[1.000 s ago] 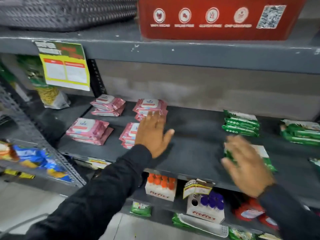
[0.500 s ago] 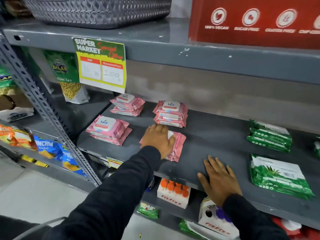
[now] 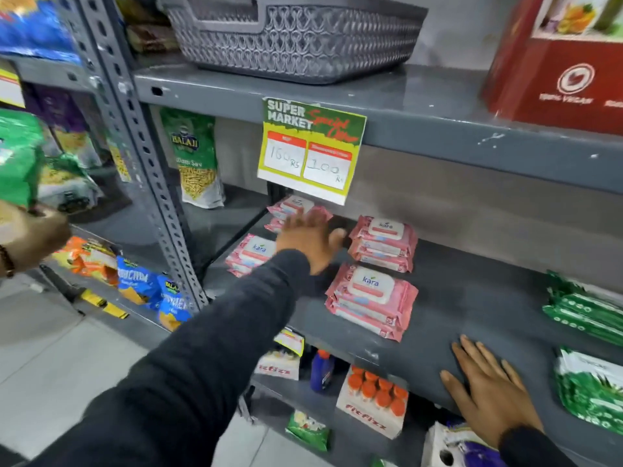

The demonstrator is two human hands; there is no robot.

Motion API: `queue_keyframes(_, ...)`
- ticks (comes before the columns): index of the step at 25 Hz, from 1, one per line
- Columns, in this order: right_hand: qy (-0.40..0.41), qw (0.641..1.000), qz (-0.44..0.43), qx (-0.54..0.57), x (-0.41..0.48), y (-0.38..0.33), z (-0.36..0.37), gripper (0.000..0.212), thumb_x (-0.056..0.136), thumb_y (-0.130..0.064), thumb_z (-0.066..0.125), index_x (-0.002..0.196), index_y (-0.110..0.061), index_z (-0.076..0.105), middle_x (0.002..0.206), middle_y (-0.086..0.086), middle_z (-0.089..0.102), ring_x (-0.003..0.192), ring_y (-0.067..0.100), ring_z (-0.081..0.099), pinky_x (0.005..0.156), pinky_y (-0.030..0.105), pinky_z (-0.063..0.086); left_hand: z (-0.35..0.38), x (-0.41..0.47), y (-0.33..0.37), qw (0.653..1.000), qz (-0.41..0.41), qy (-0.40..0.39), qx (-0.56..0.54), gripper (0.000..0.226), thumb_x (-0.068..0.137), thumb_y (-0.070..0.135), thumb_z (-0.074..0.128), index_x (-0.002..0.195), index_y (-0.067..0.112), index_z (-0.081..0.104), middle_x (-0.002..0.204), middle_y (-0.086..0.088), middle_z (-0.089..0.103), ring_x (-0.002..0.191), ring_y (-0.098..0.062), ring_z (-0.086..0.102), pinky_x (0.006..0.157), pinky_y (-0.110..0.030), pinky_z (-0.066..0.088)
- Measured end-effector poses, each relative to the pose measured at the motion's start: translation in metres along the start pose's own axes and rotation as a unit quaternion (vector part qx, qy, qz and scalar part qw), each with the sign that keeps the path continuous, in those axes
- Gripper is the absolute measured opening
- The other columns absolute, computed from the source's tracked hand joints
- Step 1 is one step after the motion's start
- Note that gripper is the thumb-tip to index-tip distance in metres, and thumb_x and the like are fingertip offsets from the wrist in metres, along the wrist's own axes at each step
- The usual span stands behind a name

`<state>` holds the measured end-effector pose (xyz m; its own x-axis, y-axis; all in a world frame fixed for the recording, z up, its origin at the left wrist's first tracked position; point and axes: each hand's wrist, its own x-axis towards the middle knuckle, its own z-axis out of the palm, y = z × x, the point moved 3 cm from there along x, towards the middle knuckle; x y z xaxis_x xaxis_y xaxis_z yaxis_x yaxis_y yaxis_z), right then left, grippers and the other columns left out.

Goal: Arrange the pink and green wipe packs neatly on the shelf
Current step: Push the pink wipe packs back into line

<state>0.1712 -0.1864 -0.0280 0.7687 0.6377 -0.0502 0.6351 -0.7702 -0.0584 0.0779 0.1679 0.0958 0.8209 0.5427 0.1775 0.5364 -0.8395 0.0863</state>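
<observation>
Several stacks of pink wipe packs lie on the grey shelf [image 3: 472,298]: a front right stack [image 3: 371,301], a back right stack [image 3: 384,242], a front left stack [image 3: 251,256] and a back left stack [image 3: 291,207]. My left hand [image 3: 312,239] hovers open, fingers spread, between the left stacks and the back right one, partly covering the back left stack. My right hand [image 3: 488,389] rests flat and open on the shelf's front edge. Green wipe packs lie at the right: a back stack [image 3: 583,311] and a front pack [image 3: 590,389].
A price sign [image 3: 310,150] hangs from the upper shelf above the pink packs. A grey basket [image 3: 290,38] and a red box [image 3: 556,72] stand on top. Another person's hand [image 3: 30,234] is at the left. Snack bags fill the left rack; bottle boxes [image 3: 371,402] sit below.
My left hand has lifted off the front right pink stack and moved back and left. My right hand stays flat on the shelf edge. The view has shifted left and closer.
</observation>
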Motion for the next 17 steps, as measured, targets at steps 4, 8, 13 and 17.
queue_keyframes(4, 0.002, 1.0, 0.013, -0.011, -0.001, -0.001, -0.003, 0.073, 0.083, -0.069, 0.011, 0.148, -0.036, 0.014, 0.155, -0.02, 0.0, 0.145, 0.004, 0.003, 0.118, 0.036, 0.01, 0.017, 0.002, -0.091, 0.993, -0.068, -0.082, 0.053, 0.064, 0.096, 0.053, 0.018, 0.144, 0.013, 0.033, 0.158, -0.009, 0.022, 0.144, -0.032, 0.012, 0.115, -0.048, 0.017)
queue_keyframes(8, 0.007, 1.0, 0.017, -0.012, -0.001, -0.003, -0.003, 0.072, 0.084, -0.066, 0.016, 0.148, -0.034, 0.017, 0.15, -0.022, -0.002, 0.145, 0.005, 0.004, 0.118, 0.035, 0.01, 0.045, -0.005, -0.104, 0.996, -0.044, -0.071, 0.004, 0.057, 0.096, 0.047, 0.02, 0.128, 0.009, 0.049, 0.139, -0.015, 0.048, 0.128, -0.033, 0.039, 0.103, -0.045, 0.036)
queue_keyframes(13, 0.0, 1.0, 0.017, -0.014, -0.005, -0.003, -0.001, 0.075, 0.084, -0.069, 0.008, 0.148, -0.03, 0.02, 0.157, -0.013, 0.012, 0.145, 0.01, 0.009, 0.117, 0.035, 0.006, 0.057, -0.002, -0.107, 0.998, -0.045, -0.039, 0.023, 0.053, 0.093, 0.044, 0.025, 0.106, 0.008, 0.06, 0.12, -0.016, 0.06, 0.115, -0.033, 0.046, 0.097, -0.044, 0.039)
queue_keyframes(17, -0.019, 0.999, 0.011, -0.042, -0.003, -0.002, 0.004, 0.074, 0.086, -0.067, 0.001, 0.149, -0.03, 0.011, 0.158, -0.014, 0.003, 0.146, 0.009, 0.002, 0.118, 0.035, 0.003, 0.056, -0.001, -0.105, 0.996, -0.05, -0.057, 0.036, 0.056, 0.094, 0.046, 0.024, 0.115, 0.007, 0.058, 0.127, -0.016, 0.057, 0.12, -0.034, 0.043, 0.1, -0.044, 0.035)
